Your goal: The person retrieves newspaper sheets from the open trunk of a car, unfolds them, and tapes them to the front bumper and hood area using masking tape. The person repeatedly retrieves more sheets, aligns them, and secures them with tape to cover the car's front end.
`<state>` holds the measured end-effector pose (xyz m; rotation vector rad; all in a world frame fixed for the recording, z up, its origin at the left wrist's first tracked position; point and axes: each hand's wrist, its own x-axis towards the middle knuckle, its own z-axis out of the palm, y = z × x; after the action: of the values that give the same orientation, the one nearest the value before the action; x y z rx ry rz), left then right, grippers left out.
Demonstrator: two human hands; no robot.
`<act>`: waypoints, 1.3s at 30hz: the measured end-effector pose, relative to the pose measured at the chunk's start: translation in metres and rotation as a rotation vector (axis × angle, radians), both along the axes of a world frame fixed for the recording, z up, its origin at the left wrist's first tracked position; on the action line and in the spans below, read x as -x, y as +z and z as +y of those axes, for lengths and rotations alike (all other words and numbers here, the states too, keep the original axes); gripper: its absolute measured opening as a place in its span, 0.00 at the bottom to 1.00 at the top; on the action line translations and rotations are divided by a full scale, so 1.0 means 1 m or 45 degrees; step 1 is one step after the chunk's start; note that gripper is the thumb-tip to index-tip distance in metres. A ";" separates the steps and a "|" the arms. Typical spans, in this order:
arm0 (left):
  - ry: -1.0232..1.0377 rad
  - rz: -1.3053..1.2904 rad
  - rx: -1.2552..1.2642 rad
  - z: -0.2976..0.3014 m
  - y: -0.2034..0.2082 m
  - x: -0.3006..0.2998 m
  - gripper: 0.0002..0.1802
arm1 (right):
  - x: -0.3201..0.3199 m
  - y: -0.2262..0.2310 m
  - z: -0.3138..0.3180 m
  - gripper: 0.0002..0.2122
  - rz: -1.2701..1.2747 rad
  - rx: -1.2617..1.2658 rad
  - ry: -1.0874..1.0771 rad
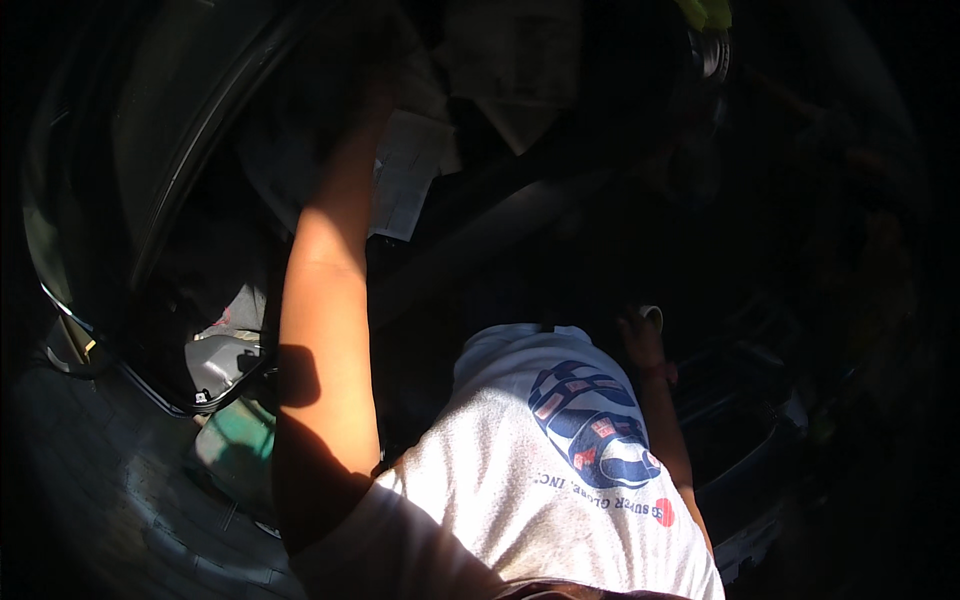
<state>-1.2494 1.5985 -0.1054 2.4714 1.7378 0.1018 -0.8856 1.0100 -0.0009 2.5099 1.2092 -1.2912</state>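
Note:
My left arm stretches far forward, and my left hand (375,92) is lost in deep shade among sheets of newspaper. Its fingers cannot be made out. One newspaper sheet (408,170) catches the sun beside my forearm; another larger paper sheet (515,55) hangs dimly farther ahead. Low on the right, beside my body, my right hand (640,340) is closed around a small pale ring that looks like a roll of tape (652,318). Shade hides part of that hand's grip.
On the left a dark vehicle door frame (190,165) curves past my arm. A grey plastic part (222,365) and a green object (238,445) lie near my left elbow, above paved ground (150,530). Something yellow-green (706,12) shows at the top right. Deep shadow covers much of the right side.

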 end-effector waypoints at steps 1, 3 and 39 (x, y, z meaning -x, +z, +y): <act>-0.014 -0.063 -0.023 0.008 0.016 0.012 0.27 | 0.001 -0.003 -0.005 0.23 0.004 -0.012 -0.017; -0.043 -0.163 -0.064 0.027 0.057 0.033 0.26 | 0.003 -0.008 -0.013 0.22 0.016 0.028 -0.090; -0.506 -0.863 -0.064 -0.096 -0.038 -0.130 0.27 | -0.011 -0.031 -0.025 0.25 -0.057 0.075 -0.029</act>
<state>-1.1198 1.5024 -0.1431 2.3514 0.9673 0.8331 -0.8748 0.9846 -0.0316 2.5038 1.1201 -1.2496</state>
